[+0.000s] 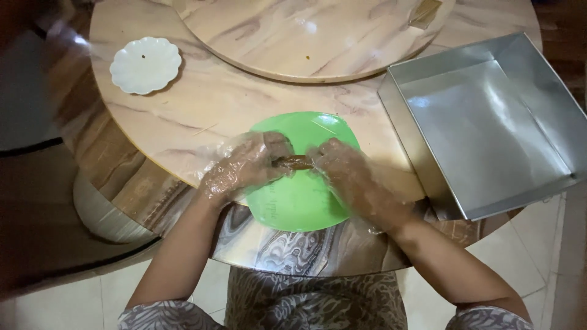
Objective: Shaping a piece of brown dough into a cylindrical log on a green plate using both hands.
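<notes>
a round marble-patterned table (202,104) with a raised turntable (318,36) at its middle stands on a pale tiled floor (538,244); the room around it is dim; over a green plate (299,195) at the near edge, the left hand (244,168) and right hand (351,177), both in thin clear gloves, pinch the ends of a small brown piece of food (295,162) between them; by my reading the work is at an early stage, since the square metal tray (489,122) to the right and the small white scalloped dish (145,65) lie bare.
</notes>
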